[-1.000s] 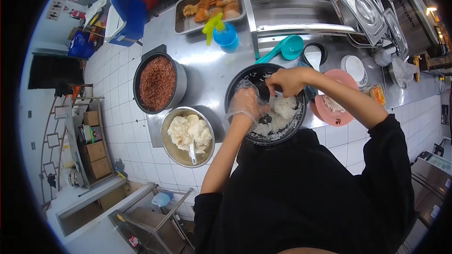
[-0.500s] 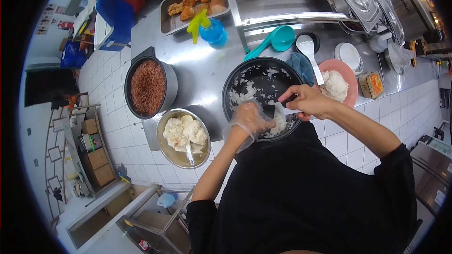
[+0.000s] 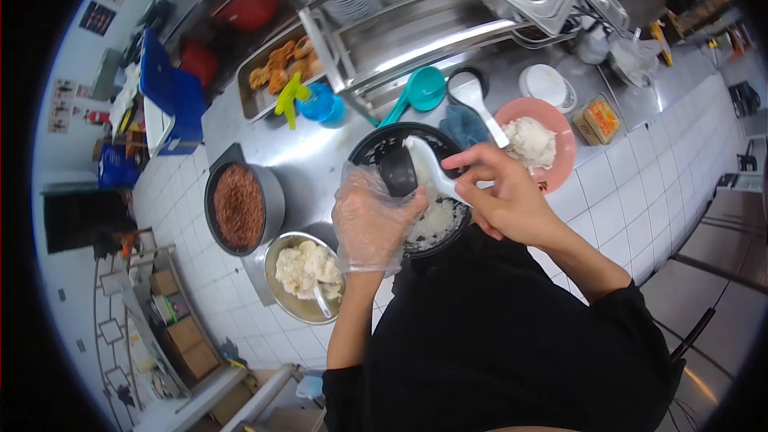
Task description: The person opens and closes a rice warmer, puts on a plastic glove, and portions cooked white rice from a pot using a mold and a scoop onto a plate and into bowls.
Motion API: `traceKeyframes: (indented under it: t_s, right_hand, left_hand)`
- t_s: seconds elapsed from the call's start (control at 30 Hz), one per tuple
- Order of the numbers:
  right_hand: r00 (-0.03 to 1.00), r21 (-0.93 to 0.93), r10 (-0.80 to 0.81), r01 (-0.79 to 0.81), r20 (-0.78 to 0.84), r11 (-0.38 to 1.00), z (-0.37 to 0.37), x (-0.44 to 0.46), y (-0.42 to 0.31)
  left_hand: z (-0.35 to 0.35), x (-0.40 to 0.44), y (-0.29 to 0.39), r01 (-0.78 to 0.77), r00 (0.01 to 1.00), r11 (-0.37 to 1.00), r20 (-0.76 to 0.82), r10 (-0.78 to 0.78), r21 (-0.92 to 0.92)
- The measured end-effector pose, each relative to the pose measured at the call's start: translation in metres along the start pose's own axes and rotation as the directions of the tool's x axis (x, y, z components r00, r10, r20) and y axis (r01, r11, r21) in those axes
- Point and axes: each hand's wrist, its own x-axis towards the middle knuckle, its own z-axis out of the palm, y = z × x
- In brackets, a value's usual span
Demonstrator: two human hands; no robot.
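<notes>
My left hand (image 3: 370, 220), in a clear plastic glove, grips a small black cup (image 3: 398, 172) tilted above the black pot (image 3: 364, 144). A white spoon (image 3: 430, 162) is in my right hand (image 3: 504, 196), its head against the cup's opening. White rice (image 3: 436, 222) lies in the pot below. To the right, a pink plate (image 3: 564, 140) bears more white rice, and a white rice paddle (image 3: 476, 104) rests near it. On the left are a pot of reddish-brown rice (image 3: 238, 204) and a metal bowl (image 3: 300, 310) of white rice with a spoon.
A blue spray bottle (image 3: 320, 102) stands near a tray of fried food (image 3: 280, 64). A teal ladle (image 3: 426, 88) and a blue cloth (image 3: 464, 126) lie behind the pot. A metal rack (image 3: 424, 44) stands at the back; a food container (image 3: 598, 122) is at right.
Both hands have risen from inside the pot, with the black cup and white spoon now above it. The camera view has shifted and turned.
</notes>
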Motion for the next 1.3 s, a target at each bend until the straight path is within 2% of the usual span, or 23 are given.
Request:
traceKeyframes:
  t_s: [0.1, 0.13, 0.2, 0.23, 0.27, 0.3, 0.37, 0.47, 0.53, 0.57, 0.6, 0.67, 0.7, 0.77, 0.83, 0.87, 0.97, 1.0, 1.1, 1.13, 1.23, 1.27, 1.3]
  right_hand:
    - [0.964, -0.149, -0.176, 0.147, -0.201, 0.978, -0.028, -0.032, -0.013]
    - [0.95, -0.174, -0.181, 0.139, -0.253, 0.975, -0.041, -0.04, -0.011]
    - [0.917, -0.227, -0.192, 0.116, -0.349, 0.967, -0.07, -0.052, -0.001]
    - [0.861, -0.363, -0.313, 0.164, -0.401, 0.917, -0.081, -0.05, 0.017]
    - [0.793, -0.495, -0.434, 0.196, -0.429, 0.847, -0.092, -0.044, 0.047]
    - [0.715, -0.617, -0.549, 0.21, -0.432, 0.759, -0.1, -0.041, 0.071]
    - [0.758, -0.624, -0.43, 0.038, -0.491, 0.78, -0.108, -0.047, 0.094]
    - [0.724, -0.661, -0.541, 0.158, -0.428, 0.734, -0.123, -0.048, 0.145]
    - [0.793, -0.325, -0.201, 0.005, -0.574, 0.946, -0.127, -0.058, 0.149]
    - [0.803, -0.136, -0.014, -0.084, -0.596, 0.987, -0.129, -0.061, 0.149]
    - [0.804, -0.18, -0.029, -0.098, -0.594, 0.979, -0.138, -0.063, 0.152]
    - [0.813, -0.264, -0.056, -0.123, -0.58, 0.957, -0.167, -0.067, 0.169]
    - [0.771, -0.447, -0.275, -0.014, -0.575, 0.894, -0.187, -0.064, 0.191]
    - [0.752, -0.44, -0.321, 0.046, -0.576, 0.897, -0.194, -0.064, 0.178]
    - [0.732, -0.654, -0.368, -0.139, -0.574, 0.743, -0.208, -0.069, 0.165]
    - [0.724, -0.664, -0.37, -0.161, -0.582, 0.73, -0.218, -0.072, 0.159]
    - [0.702, -0.641, -0.378, -0.147, -0.604, 0.753, -0.229, -0.078, 0.134]
    - [0.709, -0.653, -0.383, -0.144, -0.592, 0.743, -0.228, -0.077, 0.126]
    - [0.783, -0.647, -0.353, -0.08, -0.511, 0.759, -0.237, -0.063, 0.125]
    - [0.815, -0.714, -0.342, -0.119, -0.467, 0.69, -0.242, -0.059, 0.123]
    - [0.808, -0.639, -0.394, 0.029, -0.437, 0.769, -0.211, -0.044, 0.089]
    - [0.836, -0.549, -0.338, 0.053, -0.432, 0.834, -0.189, -0.041, 0.066]
    - [0.889, -0.538, -0.284, 0.052, -0.358, 0.841, -0.169, -0.036, 0.046]
  left_hand:
    - [0.022, 0.019, 0.037, -0.207, 0.978, 0.976, -0.004, 0.208, -0.062]
    - [0.038, 0.026, 0.049, -0.307, 0.95, 0.946, 0.021, 0.311, -0.107]
    - [0.083, 0.032, 0.071, -0.369, 0.908, 0.908, 0.134, 0.398, -0.198]
    - [0.131, 0.029, 0.064, -0.475, 0.872, 0.863, 0.038, 0.488, -0.173]
    - [0.154, 0.027, 0.076, -0.503, 0.848, 0.834, 0.055, 0.527, -0.227]
    - [0.17, 0.024, 0.086, -0.445, 0.85, 0.851, 0.167, 0.499, -0.28]
    - [0.21, 0.013, 0.085, -0.535, 0.81, 0.824, 0.164, 0.563, -0.186]
    - [0.239, -0.002, 0.082, -0.701, 0.708, 0.713, 0.113, 0.697, -0.005]
    - [0.255, -0.012, 0.087, -0.73, 0.684, 0.663, 0.16, 0.712, 0.166]
    - [0.262, -0.015, 0.089, -0.739, 0.671, 0.626, 0.185, 0.718, 0.248]
    - [0.267, -0.016, 0.09, -0.751, 0.612, 0.523, 0.128, 0.78, 0.404]
    - [0.282, -0.022, 0.089, -0.733, 0.622, 0.52, 0.124, 0.773, 0.438]
    - [0.29, -0.025, 0.086, -0.722, 0.63, 0.52, 0.123, 0.767, 0.457]
    - [0.283, -0.022, 0.089, -0.706, 0.695, 0.616, 0.17, 0.699, 0.35]
    - [0.257, -0.003, 0.097, -0.688, 0.726, 0.705, 0.179, 0.664, 0.172]
    - [0.255, 0.005, 0.09, -0.692, 0.719, 0.709, 0.044, 0.694, 0.135]
    - [0.221, 0.014, 0.1, -0.548, 0.837, 0.834, -0.023, 0.547, -0.07]
    - [0.208, 0.018, 0.104, -0.441, 0.882, 0.877, 0.089, 0.463, -0.192]
    - [0.173, 0.029, 0.104, -0.389, 0.906, 0.875, 0.05, 0.419, -0.287]
    - [0.179, 0.028, 0.092, -0.437, 0.897, 0.867, -0.187, 0.401, -0.239]
    - [0.088, 0.034, 0.072, -0.23, 0.962, 0.869, 0.032, 0.271, -0.438]
    - [0.063, 0.03, 0.058, -0.196, 0.979, 0.875, -0.037, 0.201, -0.443]
    - [0.055, 0.028, 0.033, -0.113, 0.994, 0.765, -0.082, 0.079, -0.634]
